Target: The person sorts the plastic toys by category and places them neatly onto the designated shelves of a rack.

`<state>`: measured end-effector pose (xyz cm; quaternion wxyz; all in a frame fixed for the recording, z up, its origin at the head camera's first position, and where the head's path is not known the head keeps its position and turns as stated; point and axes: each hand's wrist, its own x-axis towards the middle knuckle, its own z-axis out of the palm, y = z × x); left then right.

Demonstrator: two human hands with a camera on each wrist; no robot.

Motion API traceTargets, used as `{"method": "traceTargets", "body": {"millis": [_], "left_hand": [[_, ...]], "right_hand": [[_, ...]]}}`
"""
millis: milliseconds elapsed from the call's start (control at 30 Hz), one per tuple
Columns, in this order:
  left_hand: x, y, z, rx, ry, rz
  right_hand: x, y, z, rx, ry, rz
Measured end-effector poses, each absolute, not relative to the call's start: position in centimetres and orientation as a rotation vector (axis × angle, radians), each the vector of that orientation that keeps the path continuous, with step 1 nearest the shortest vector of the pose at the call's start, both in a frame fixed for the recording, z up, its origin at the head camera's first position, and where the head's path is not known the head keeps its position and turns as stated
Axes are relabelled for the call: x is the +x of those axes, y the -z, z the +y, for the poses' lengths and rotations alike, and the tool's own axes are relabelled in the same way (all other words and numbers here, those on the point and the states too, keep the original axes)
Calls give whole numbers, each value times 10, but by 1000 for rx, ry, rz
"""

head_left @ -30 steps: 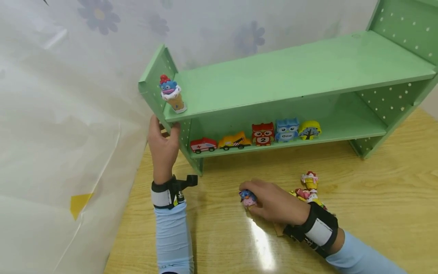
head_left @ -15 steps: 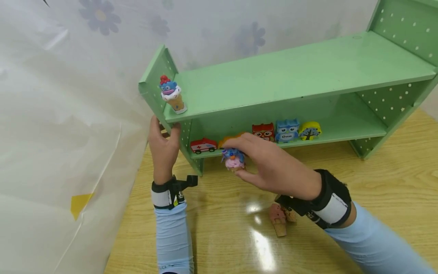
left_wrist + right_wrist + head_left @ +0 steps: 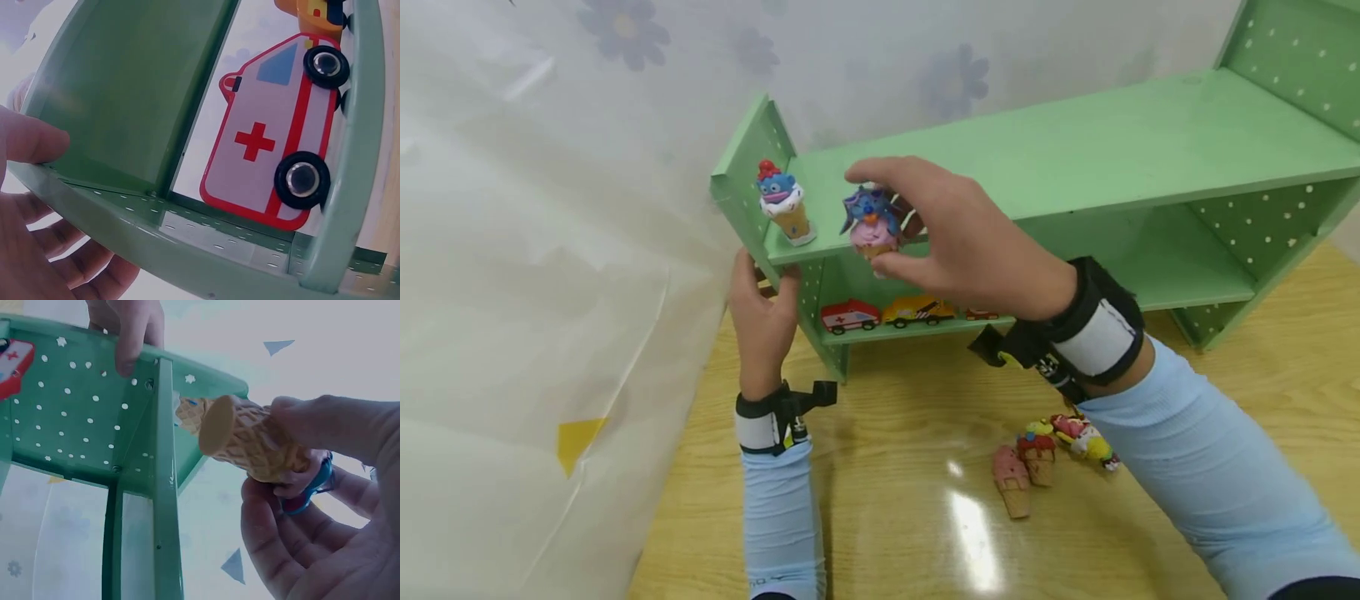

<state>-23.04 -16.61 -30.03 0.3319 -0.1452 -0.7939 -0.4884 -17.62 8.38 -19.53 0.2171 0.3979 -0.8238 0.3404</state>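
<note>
My right hand holds an ice-cream-cone figurine with a blue creature's head and pink swirl, in front of the upper shelf's edge. In the right wrist view its waffle cone sits between thumb and fingers, base toward the shelf. My left hand grips the left side panel of the green shelf unit, thumb inside and fingers outside. A second cone figurine, blue-faced with a red top, stands upright at the upper shelf's left end.
On the lower shelf stand a toy ambulance and a yellow tow truck; my right hand hides most of what lies beyond. Several ice-cream toys, including a pink cone, lie on the wooden table. A white sheet hangs at left.
My right hand has lifted the blue-and-pink cone figurine from just above the table up and leftward to the upper shelf's front edge. My left hand keeps its grip on the side panel.
</note>
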Motion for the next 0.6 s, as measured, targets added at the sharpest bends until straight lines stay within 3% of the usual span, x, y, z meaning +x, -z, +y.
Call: {"method": "traceTargets", "body": {"millis": [600], "left_hand": [[-228,299,-162,-350,1303,-2088]], "right_hand": [[-208,182,61,977,-1003,-2293]]}}
